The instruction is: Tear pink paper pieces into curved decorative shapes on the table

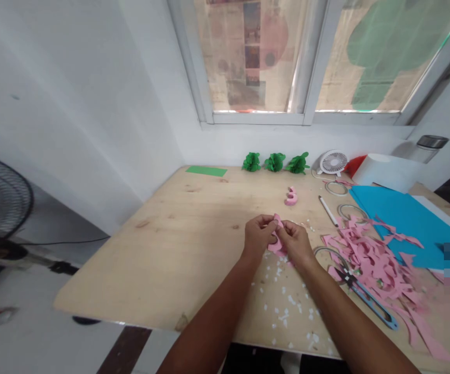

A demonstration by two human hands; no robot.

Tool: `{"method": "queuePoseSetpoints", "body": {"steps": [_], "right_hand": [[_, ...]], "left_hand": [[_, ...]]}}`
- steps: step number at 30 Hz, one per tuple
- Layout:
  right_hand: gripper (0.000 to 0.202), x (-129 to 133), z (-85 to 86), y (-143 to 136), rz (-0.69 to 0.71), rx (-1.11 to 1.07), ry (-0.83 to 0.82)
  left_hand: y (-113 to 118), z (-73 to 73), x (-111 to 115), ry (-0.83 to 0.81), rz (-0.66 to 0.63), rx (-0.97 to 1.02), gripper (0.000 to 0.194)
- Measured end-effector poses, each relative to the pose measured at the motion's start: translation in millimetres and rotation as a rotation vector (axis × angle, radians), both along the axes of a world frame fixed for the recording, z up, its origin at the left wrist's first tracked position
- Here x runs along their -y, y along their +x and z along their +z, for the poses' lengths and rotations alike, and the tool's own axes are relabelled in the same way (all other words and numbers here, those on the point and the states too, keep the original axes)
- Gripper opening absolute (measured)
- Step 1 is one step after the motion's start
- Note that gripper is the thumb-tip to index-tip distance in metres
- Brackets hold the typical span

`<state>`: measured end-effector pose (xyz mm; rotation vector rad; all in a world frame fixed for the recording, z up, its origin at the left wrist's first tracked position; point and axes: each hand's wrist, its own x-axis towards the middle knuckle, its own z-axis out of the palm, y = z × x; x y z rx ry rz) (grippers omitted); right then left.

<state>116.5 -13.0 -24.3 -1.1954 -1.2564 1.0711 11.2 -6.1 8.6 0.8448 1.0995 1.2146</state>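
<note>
Both my hands pinch one pink foam or paper cutout (276, 248) above the middle of the wooden table. My left hand (259, 235) grips its left side, and my right hand (295, 240) has its fingers closed on the right side. Part of the cutout is covered by my fingers, so its full shape cannot be made out. Just beyond my hands lies another small pink curved piece (291, 196), shaped like a 3. Small white paper bits (283, 314) are scattered on the table below my wrists.
Pink scraps (376, 259) heap at the right, beside blue-handled scissors (368, 301), tape rolls (351, 213) and a white pen (328, 211). Blue sheets (411, 221) lie beyond. Three green paper shapes (274, 162), a green strip (206, 171) and a small white fan (332, 162) line the back.
</note>
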Motion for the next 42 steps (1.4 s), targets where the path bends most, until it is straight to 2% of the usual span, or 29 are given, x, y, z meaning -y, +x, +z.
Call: {"method": "queuePoseSetpoints", "body": {"steps": [5,12,16,23,26,30,31,36,42], "right_hand": [[0.034,-1,-1.5,0,-0.002,-0.014,-0.001],[0.031,3,4.7,-2,0.091,-0.235,-0.085],[0.031,3,2.9,-1,0.082,-0.226,-0.074],[0.028,4,4.4,0,0.076,-0.119,-0.035],[0.027,4,8.7,0,0.052,-0.095,-0.014],[0.025,4,16.5,3,-0.146,-0.032,0.107],[0.026,4,18.3,4,-0.157,-0.015,0.132],[0.029,5,21.1,4,-0.08,-0.088,0.108],[0.021,2,19.9,5,-0.091,-0.22,0.07]], "left_hand": [[0,1.9,2,0.01,-0.013,0.015,0.032],[-4,-5.5,-1,0.015,-0.083,0.102,0.032],[-4,-7.6,-3,0.004,-0.08,0.11,0.032],[-1,0.8,1,-0.004,0.002,0.046,0.032],[-3,0.8,1,0.049,0.044,-0.018,0.029],[-7,-2.1,-1,0.187,0.096,-0.18,0.022],[-7,-2.5,0,0.227,0.097,-0.222,0.02],[-7,0.9,5,0.374,0.069,-0.375,0.014],[-5,5.9,7,0.454,0.044,-0.466,0.01]]}}
